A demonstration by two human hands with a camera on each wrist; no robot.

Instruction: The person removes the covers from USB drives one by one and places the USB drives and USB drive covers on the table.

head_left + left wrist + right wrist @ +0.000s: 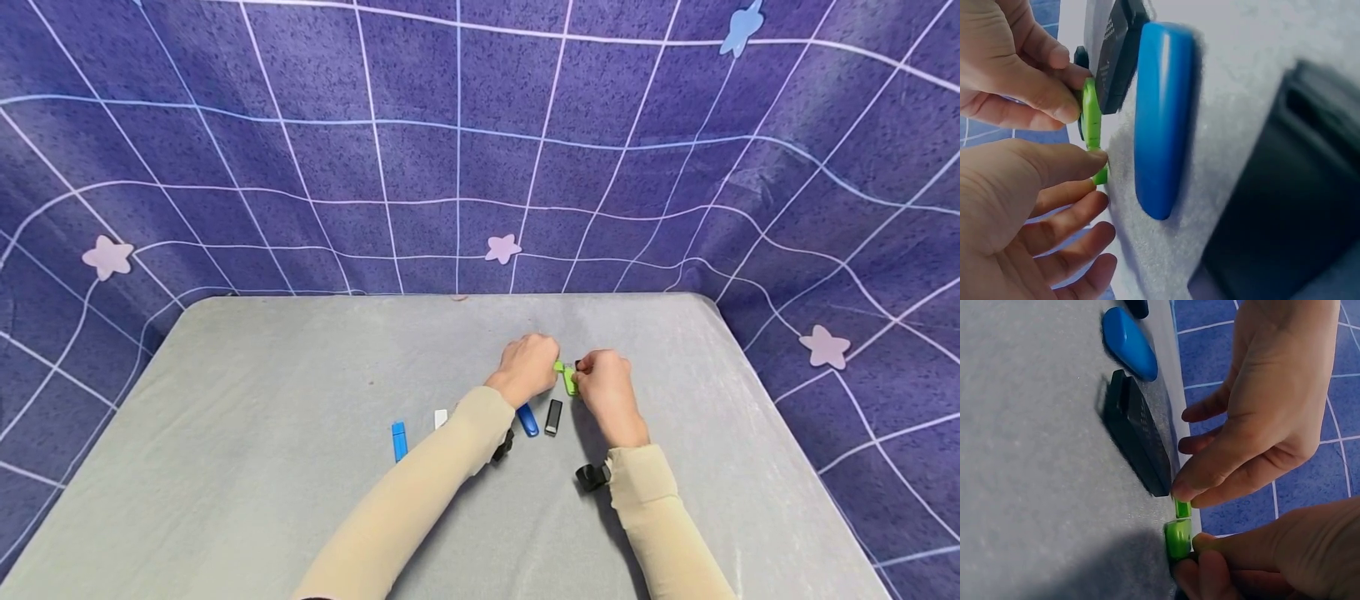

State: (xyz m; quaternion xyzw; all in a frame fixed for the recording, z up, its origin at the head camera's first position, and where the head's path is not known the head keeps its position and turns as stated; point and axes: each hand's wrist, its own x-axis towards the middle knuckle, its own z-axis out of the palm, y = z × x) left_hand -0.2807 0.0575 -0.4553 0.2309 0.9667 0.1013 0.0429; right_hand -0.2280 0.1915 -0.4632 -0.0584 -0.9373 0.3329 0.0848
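Note:
A bright green USB flash drive (571,382) is held between both hands, close over the table. My left hand (529,367) pinches its small green cap (1183,508) between thumb and index finger; the other fingers spread loosely in the left wrist view. From the other side, my right hand (606,387) pinches the drive's longer body (1178,539) with thumb and fingers. A dark piece (1081,57) shows just behind the right fingertips. Nearest to the hands lie a black flash drive (553,417) and a blue one (528,420), side by side.
Left of the left forearm, a light blue flash drive (399,441) and a white one (441,418) lie on the grey table (247,467), the white one partly hidden by the sleeve. A purple gridded curtain (420,158) hangs behind the table.

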